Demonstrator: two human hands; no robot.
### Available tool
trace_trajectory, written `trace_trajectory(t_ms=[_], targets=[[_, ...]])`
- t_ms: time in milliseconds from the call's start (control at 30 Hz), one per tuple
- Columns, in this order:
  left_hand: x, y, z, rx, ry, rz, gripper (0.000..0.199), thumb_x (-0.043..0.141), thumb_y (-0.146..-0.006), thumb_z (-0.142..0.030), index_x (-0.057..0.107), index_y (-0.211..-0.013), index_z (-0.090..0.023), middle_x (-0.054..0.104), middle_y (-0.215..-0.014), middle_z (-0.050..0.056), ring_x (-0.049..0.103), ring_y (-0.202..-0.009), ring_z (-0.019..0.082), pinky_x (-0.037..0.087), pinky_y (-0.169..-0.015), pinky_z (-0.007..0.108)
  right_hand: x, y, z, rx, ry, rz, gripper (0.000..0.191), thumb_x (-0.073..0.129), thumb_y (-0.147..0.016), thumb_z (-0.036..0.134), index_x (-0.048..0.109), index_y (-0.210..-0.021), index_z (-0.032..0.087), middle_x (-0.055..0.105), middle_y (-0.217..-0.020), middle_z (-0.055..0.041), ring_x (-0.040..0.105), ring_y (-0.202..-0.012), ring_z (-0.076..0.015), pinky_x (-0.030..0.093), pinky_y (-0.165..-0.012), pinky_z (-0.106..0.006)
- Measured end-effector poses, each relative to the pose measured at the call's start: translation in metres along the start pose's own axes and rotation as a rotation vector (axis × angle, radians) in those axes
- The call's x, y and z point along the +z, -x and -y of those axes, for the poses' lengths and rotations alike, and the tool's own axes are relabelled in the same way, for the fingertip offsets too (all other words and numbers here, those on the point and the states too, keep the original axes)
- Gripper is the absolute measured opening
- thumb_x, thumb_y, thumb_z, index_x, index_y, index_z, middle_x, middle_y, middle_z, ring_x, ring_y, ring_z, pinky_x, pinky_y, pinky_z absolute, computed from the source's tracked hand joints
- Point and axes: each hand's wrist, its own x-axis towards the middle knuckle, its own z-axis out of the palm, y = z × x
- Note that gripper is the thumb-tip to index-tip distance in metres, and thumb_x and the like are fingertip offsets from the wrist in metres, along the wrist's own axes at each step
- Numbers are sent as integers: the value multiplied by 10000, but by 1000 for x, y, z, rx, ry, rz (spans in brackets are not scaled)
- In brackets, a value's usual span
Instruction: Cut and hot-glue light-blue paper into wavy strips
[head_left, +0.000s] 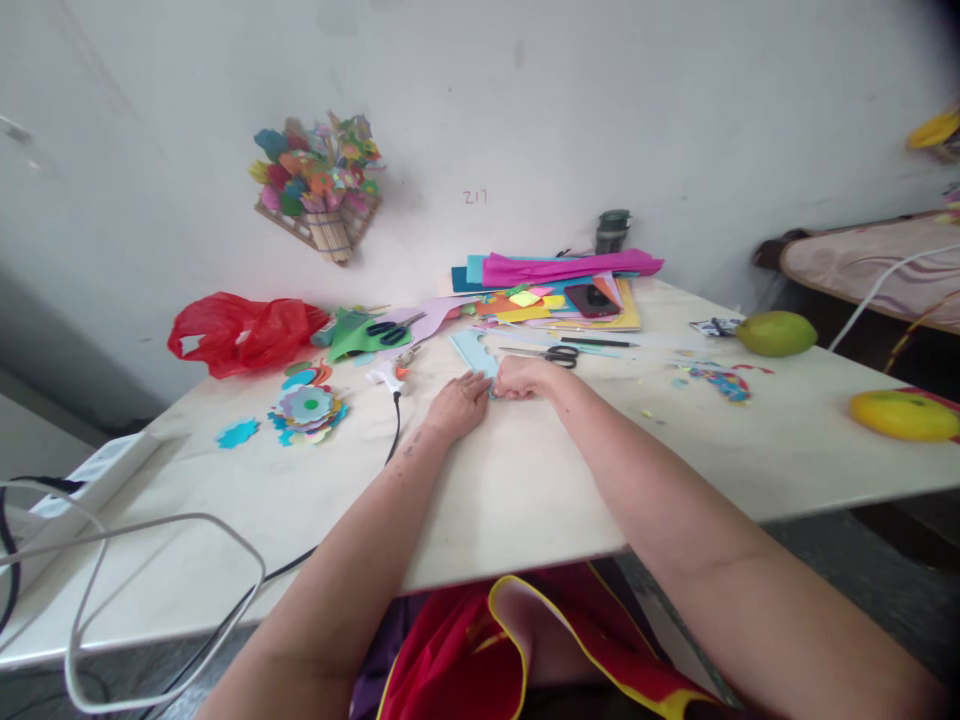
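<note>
Light-blue paper (469,349): one piece, on the table (510,500), its near end at the hands.
Left hand (459,403): one, fingers laid out flat at that end.
Right hand (523,377): one, fingers curled closed just beside; cannot tell whether they grip the paper.
Scissors (561,356): two pairs.
Fruit (776,334): two, one green, one yellow.
Wall (570,120) writing: "217".

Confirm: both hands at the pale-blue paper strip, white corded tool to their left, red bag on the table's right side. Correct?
One slip: the red bag is on the left of the table, as the head view shows. The left hand and right hand are at the pale-blue paper strip, with the white corded tool to their left.
</note>
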Motion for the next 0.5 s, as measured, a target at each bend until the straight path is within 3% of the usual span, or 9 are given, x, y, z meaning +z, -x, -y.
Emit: trace_trajectory(t_ms=[333, 500], targets=[[-3, 1, -3, -30, 8, 20, 380, 321, -895, -253, 537, -1202, -194, 491, -1313, 39, 409, -1240, 147, 292, -1053, 287, 5, 0, 3, -47, 34, -45, 241, 550, -713, 112, 449, -497, 145, 362, -366, 65, 339, -385, -50, 286, -439, -199], [-3, -1, -4, -91, 76, 16, 343, 361, -882, -265, 605, -1121, -237, 530, -1273, -3, 430, -1222, 133, 307, -1042, 257, 5, 9, 13, -9, 124, -90, 117, 581, -690, 109, 535, -585, 131, 405, -391, 55, 393, -410, -59, 296, -426, -187]])
